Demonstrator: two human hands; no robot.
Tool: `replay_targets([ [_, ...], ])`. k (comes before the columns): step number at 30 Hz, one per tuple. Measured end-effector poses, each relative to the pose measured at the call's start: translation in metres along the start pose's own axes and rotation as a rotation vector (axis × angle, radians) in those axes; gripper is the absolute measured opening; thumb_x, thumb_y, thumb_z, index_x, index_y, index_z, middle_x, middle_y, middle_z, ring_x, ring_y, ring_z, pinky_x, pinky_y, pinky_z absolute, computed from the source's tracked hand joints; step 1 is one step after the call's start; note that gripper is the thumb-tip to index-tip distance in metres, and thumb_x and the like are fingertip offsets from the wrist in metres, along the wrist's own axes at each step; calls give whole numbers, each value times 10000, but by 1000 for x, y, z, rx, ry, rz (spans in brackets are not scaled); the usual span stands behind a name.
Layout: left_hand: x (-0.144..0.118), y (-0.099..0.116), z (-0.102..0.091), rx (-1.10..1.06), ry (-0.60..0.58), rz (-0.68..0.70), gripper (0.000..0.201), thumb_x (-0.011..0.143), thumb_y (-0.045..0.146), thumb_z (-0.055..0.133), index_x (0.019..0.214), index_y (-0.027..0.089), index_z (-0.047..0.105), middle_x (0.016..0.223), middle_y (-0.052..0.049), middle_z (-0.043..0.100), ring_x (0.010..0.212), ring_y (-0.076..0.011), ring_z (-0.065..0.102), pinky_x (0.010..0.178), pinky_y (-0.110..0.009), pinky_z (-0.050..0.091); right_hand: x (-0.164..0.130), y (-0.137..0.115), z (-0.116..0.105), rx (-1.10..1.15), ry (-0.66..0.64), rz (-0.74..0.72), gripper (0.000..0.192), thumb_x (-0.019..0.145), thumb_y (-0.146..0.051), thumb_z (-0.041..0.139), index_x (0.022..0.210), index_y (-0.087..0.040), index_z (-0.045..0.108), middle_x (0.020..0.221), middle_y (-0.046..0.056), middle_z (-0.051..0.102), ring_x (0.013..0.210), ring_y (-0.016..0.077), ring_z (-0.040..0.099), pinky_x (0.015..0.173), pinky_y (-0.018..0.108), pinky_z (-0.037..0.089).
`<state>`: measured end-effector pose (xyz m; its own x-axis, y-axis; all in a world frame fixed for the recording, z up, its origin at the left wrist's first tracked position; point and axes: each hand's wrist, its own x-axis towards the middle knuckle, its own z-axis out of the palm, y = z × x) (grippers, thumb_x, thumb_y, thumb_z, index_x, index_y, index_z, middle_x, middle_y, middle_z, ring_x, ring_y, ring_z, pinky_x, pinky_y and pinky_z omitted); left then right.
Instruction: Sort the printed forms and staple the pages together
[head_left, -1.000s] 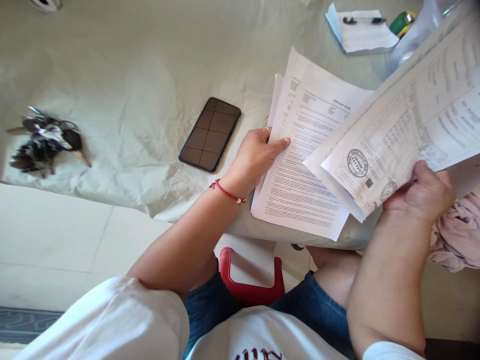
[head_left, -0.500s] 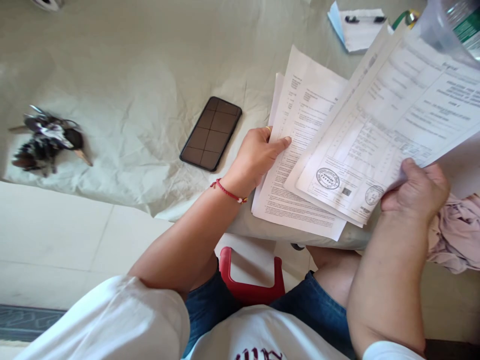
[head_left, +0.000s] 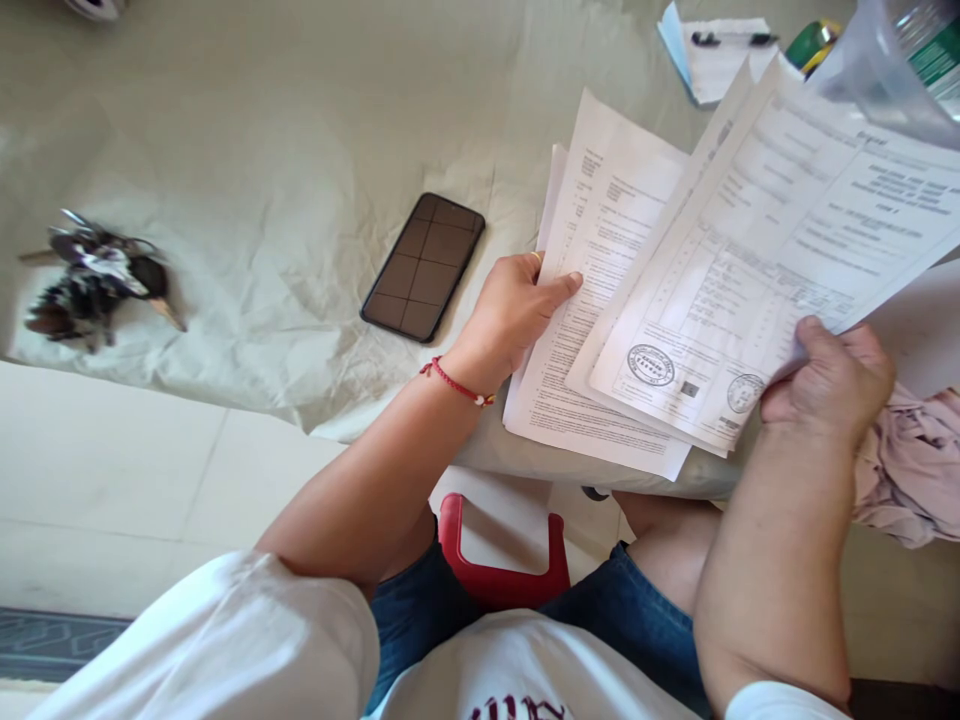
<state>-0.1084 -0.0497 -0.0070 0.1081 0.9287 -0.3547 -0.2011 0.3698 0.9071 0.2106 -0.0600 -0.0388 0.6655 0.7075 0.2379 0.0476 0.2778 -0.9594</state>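
2 hands busy: right hand [head_left: 829, 385] pinches stamped sheets [head_left: 757, 270] by the near edge, left hand [head_left: 517, 310] lies flat, fingers together, on the paper stack [head_left: 592, 400] by the table edge.

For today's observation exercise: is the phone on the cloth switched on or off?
Off, as far as shows: the phone lies face up on the cloth, its screen dark, showing only a reflected window grid.

Print on the stamped sheets [head_left: 757, 270] is too blurred to read; they hide the right hand [head_left: 829, 385] fingertips and most of the lower stack [head_left: 592, 400].
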Motion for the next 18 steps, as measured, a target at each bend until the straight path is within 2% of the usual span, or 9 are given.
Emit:
replay_targets([
  [5,1,0,0,1,-4,-7,63,1016,210,752,966,176,734,1021,-88,865,1003,-267,855,876,-377,703,-2,1,-2,-29,-13,35,294,574,-189,855,864,-230,882,966,14,885,960,232,845,1198,531,661],
  [9,0,1,1,1,3,-10,77,1017,210,758,954,175,731,1006,-90,864,976,-267,854,861,-382,702,-7,-1,0,-65,-81,133,333,551,-237,932,876,-211,867,968,37,882,895,216,825,1096,509,710],
  [13,-1,1,2,-2,5,-11,95,1028,210,734,940,174,726,1016,-94,868,984,-269,855,852,-379,702,-10,-4,3,-76,-99,191,344,504,-249,976,816,-220,833,908,9,875,825,170,794,973,400,729],
  [18,-2,2,2,13,-1,-9,77,1023,233,748,969,179,735,1005,-84,866,1016,-276,856,883,-384,710,-12,-6,3,-120,-111,241,375,464,-250,989,804,-205,839,873,11,871,768,137,767,786,274,684],
])
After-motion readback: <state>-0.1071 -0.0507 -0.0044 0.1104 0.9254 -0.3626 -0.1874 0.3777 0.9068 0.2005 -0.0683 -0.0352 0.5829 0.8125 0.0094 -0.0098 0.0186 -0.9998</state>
